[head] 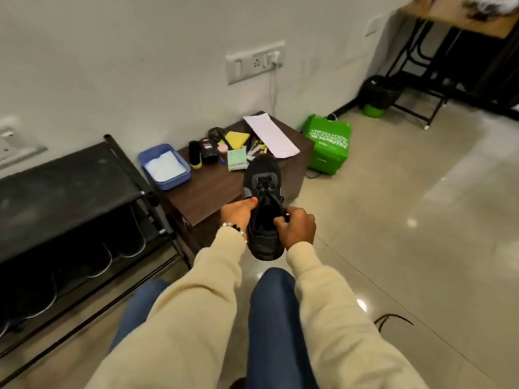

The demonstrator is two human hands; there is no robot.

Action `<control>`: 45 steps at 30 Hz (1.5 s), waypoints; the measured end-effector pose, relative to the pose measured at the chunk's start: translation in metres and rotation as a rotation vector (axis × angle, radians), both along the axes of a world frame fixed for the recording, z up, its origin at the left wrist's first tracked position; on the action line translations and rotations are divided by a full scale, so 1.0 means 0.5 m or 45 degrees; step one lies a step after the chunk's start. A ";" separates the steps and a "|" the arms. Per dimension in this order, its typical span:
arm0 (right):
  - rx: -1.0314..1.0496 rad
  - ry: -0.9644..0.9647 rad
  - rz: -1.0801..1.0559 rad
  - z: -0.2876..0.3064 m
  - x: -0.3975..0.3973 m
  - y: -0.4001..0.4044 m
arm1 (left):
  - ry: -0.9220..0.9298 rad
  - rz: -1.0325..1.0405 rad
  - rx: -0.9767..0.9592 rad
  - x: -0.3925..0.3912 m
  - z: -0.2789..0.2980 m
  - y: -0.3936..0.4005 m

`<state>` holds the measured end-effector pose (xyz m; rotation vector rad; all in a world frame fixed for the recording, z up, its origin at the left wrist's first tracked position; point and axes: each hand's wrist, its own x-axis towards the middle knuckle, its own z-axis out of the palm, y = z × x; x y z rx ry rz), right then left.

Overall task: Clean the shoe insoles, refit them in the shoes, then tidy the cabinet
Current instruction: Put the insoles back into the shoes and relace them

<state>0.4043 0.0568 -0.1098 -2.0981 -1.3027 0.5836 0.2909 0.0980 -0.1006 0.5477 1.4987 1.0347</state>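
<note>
At my far left stands the black metal-framed shoe rack with a fabric top (67, 175), and dark shoes with pale sole edges (106, 256) sit on its lower shelf. Just beside it to the right is the low dark-brown wooden table (202, 189). On its left end lies a blue plastic tray holding something white (164, 166). Next along are a black brush with a yellow edge (194, 154), a small black container (209, 151), a yellow sponge-like square (237, 138), a pale green pad (236, 161) and a long white sheet of paper (269, 135) lying across the table's far corner.

In front of me, above the floor and near the table's front edge, I hold the black lace-up sneaker (262, 192), toe pointing away from me and heel toward me. My left hand (238, 213) is closed on the shoe's left side by the laces, a beaded bracelet at the wrist. My right hand (296, 227) is curled shut on the right rim of the shoe's opening. Whether the insole is inside I cannot tell; the opening is just dark.

Further right, a bright green carrier bag with white lettering (328, 144) rests on the pale tiled floor (407, 220), close to the table's end and against the wall.
</note>
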 end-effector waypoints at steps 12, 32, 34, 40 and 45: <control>-0.046 0.052 0.286 -0.054 -0.201 0.141 | 0.289 0.273 0.127 -0.216 -0.084 0.079; 0.051 0.287 0.500 -0.094 -0.197 0.285 | 0.727 -0.100 0.466 -0.275 -0.167 0.197; 0.070 0.350 0.448 -0.103 -0.201 0.306 | 0.726 -0.103 0.471 -0.270 -0.167 0.204; 0.043 0.294 0.570 -0.120 -0.207 0.342 | 0.793 -0.142 0.526 -0.275 -0.169 0.217; 0.060 0.222 0.653 -0.125 -0.204 0.350 | 0.871 -0.190 0.573 -0.279 -0.186 0.224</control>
